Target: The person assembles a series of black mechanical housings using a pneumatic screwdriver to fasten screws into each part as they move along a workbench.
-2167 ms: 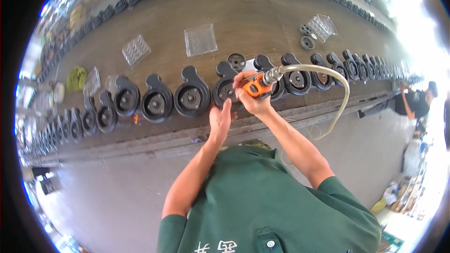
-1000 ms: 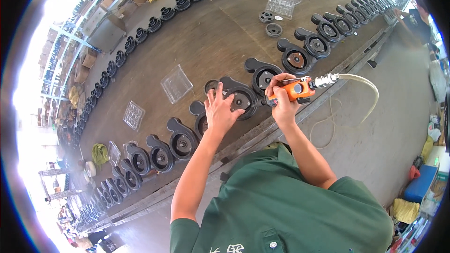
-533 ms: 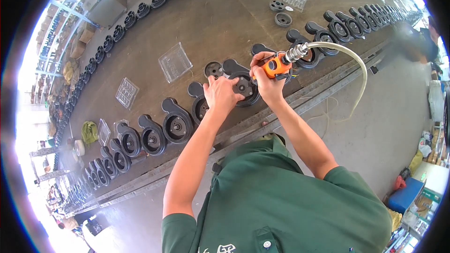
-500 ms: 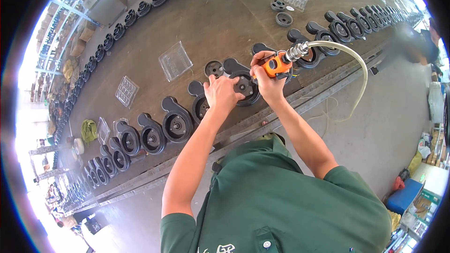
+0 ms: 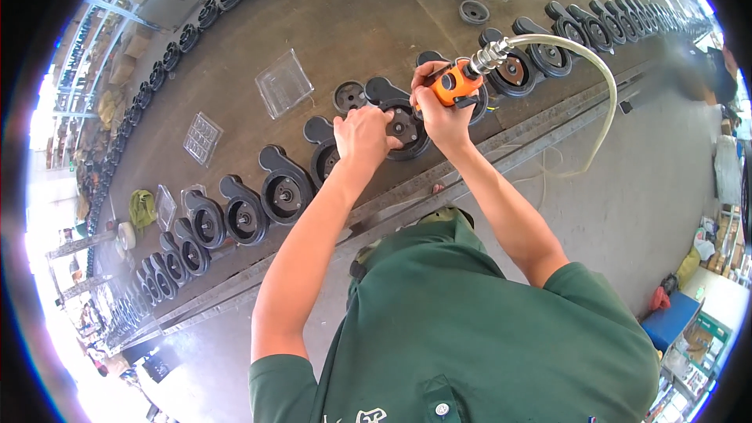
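In my right hand [image 5: 444, 116] is an orange air-powered tool [image 5: 454, 86], with fingers wrapped round its body. A metal coupling [image 5: 489, 56] joins it to a clear hose [image 5: 605, 90]. The tool's working end is hidden by my hand. My left hand [image 5: 362, 139] rests at the left edge of a black snail-shaped blower housing [image 5: 419, 141], thumb and forefinger apart over the grey round disc [image 5: 400, 128] inside it. Its other fingers are bent and partly hidden. Just beyond that hand lies a loose round black part [image 5: 348, 96]. Another housing [image 5: 317, 130] sits partly behind my left wrist.
Similar housings [image 5: 286, 194] line the table's near edge on both sides, and another row [image 5: 188, 37] runs along the far side. Clear plastic trays [image 5: 283, 84] lie on the brown tabletop [image 5: 368, 23]. A metal rail [image 5: 540, 127] borders the near edge. The hose loops over it.
The view has shifted slightly. My left thumb and forefinger sit closer to the disc's left part. My right hand still grips the orange tool, tilted a little differently.
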The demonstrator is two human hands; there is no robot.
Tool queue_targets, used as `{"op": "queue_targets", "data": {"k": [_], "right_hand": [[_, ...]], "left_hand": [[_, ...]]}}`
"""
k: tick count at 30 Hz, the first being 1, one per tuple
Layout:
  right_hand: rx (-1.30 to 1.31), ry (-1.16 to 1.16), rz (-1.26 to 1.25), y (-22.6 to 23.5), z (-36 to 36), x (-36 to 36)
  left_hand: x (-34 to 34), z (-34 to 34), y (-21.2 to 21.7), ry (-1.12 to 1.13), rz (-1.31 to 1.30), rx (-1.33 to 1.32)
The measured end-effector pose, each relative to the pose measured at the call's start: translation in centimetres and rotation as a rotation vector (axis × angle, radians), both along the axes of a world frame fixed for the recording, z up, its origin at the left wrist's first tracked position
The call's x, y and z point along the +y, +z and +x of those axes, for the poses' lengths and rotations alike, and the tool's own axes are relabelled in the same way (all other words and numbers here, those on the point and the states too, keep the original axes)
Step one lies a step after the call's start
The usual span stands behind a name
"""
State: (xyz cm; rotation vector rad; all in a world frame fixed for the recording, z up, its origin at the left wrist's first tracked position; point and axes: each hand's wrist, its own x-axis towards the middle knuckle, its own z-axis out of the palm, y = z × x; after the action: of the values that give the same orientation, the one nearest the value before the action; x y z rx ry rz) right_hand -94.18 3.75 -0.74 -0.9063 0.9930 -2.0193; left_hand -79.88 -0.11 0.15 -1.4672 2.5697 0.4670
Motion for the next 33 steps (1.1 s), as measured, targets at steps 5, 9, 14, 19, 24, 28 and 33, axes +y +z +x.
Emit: {"op": "queue_targets", "data": {"k": [5, 9, 14, 19, 24, 28, 33], "right_hand": [[0.05, -0.006, 0.007, -1.2, -0.1, -0.3], [0.015, 0.014, 0.005, -1.1, -0.1, -0.4], [-0.026, 0.027, -0.054, -0.3, -0.6, -2.0], [0.0, 0.073, -0.02, 0.2, -0.2, -3.0], [-0.003, 0.053, -0.019, 0.1, 0.0, -3.1], [0.036, 0.049, -0.021, 0.2, -0.3, -3.2], [0.036, 0.056, -0.019, -0.1, -0.3, -3.4]], "left_hand": [[-0.1, -0.4, -0.9, -0.026, -0.046, -0.019], [0.1, -0.2, -0.5, -0.016, -0.043, -0.005], [0.2, -0.2, -0.7, -0.014, -0.031, 0.013], [0.3, 0.1, -0.7, 0.007, -0.025, 0.032], [0.2, 0.0, -0.4, 0.019, -0.01, 0.031], [0.0, 0.2, -0.5, 0.024, -0.006, 0.038], [-0.1, 0.3, -0.4, 0.026, 0.017, 0.036]]}}
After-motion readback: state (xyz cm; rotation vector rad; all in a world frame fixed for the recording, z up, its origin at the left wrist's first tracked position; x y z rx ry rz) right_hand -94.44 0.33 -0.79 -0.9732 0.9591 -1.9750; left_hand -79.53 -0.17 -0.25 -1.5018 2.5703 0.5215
